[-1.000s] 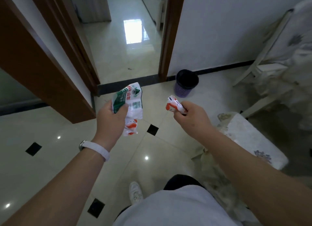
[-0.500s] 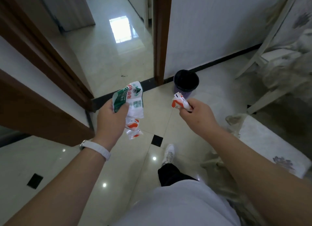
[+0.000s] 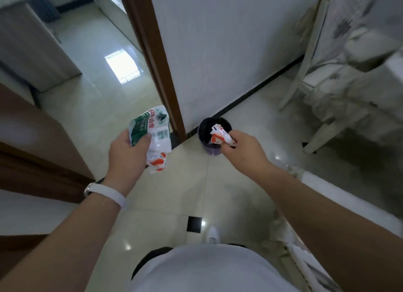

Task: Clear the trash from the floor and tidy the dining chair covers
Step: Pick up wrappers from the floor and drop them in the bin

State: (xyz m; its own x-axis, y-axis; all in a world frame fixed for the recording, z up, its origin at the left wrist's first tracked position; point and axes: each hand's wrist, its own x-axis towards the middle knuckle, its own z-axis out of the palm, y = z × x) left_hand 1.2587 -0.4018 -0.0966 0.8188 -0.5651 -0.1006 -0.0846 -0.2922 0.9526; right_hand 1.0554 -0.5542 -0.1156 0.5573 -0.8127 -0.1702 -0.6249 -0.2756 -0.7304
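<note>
Two weightless, crinkly bits of trash: your left hand clutches the green wrapper, your right hand pinches the orange scrap by its end.

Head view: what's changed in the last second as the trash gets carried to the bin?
The person has stepped closer to the bin. The right hand has moved forward, so its red-and-white wrapper now shows in front of the bin's opening. Nothing was let go. The left hand keeps its grip on the green-and-white packaging.
</note>
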